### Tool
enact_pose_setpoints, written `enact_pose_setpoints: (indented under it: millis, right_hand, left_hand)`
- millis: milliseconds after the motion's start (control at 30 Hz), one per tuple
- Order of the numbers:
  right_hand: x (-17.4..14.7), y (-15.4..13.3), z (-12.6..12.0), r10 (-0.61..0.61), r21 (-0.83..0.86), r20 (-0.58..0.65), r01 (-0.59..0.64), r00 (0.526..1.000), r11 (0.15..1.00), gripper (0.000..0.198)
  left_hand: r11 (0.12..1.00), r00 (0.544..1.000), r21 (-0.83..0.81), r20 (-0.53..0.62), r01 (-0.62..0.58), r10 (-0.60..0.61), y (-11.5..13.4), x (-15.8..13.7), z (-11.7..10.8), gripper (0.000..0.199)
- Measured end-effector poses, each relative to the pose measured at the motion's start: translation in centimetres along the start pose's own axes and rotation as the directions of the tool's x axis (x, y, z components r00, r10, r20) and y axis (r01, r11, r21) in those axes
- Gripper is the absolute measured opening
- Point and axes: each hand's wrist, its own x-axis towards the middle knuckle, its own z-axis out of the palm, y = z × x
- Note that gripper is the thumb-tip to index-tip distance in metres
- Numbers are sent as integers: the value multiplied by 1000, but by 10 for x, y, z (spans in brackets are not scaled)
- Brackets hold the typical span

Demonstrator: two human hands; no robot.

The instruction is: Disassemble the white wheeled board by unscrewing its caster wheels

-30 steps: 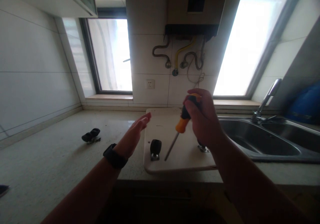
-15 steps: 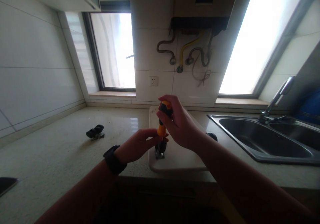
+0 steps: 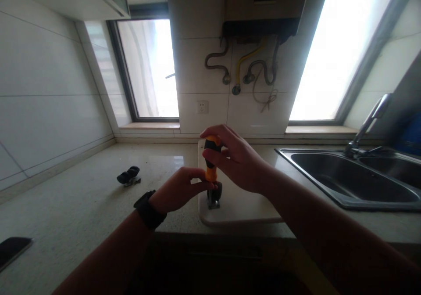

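Note:
An orange and black screwdriver (image 3: pixel 212 154) stands nearly upright, its tip pointing down. My right hand (image 3: pixel 240 159) is closed around the upper handle, fingers curled over its top. Thumb and fingers of my left hand (image 3: pixel 180 189) pinch the screwdriver low down, just under the orange end of the handle. Directly below is a caster (image 3: pixel 215 192) with a black wheel and a metal mounting plate, sitting near the front left corner of a white board (image 3: pixel 243 214). The screwdriver's tip is too dark to make out against the caster.
Two black-wheeled casters (image 3: pixel 128 175) lie on the countertop (image 3: pixel 164 159) to the left. A dark flat object (image 3: pixel 15 249) is at the far left edge. On the right is a double sink (image 3: pixel 348 178) with a faucet (image 3: pixel 368 126). Hoses (image 3: pixel 240 69) hang on the back wall.
The screwdriver has come more upright, its top shifting slightly left. My right hand's fingers have shifted around the handle. The left hand keeps its pinch, and the camera view has moved a little.

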Motion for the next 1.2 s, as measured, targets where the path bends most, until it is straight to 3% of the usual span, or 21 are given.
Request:
enact_pose_setpoints:
  millis: [100, 233, 433, 867, 1100, 1200]
  right_hand:
    - [7, -1, -4, 33, 16, -2, -33, 999, 999, 25]
    - [13, -5, -9, 176, 81, 23, -177, 984, 981, 39]
    - [16, -14, -12, 322, 84, -64, -316, 945, 945, 44]
    - [16, -23, -13, 300, 11, -91, -300, 949, 954, 35]
    - [19, -19, -18, 197, 223, 142, -225, 970, 948, 33]
    - [20, -16, -16, 189, 141, 160, -212, 969, 967, 32]
  left_hand:
    - [1000, 999, 10, -29, 22, -22, -1, 1, 1, 19]
    - [1000, 998, 20, -60, 13, -12, -1, 2, 3, 19]
    - [996, 995, 91, -104, 16, -6, 0, 1, 6, 19]
    - [992, 992, 122, -124, 30, -15, 0, 1, 7, 21]
    - [997, 992, 63, -119, 38, -30, -1, 0, 7, 22]
    - [999, 989, 32, -145, 42, -37, -2, 1, 9, 22]
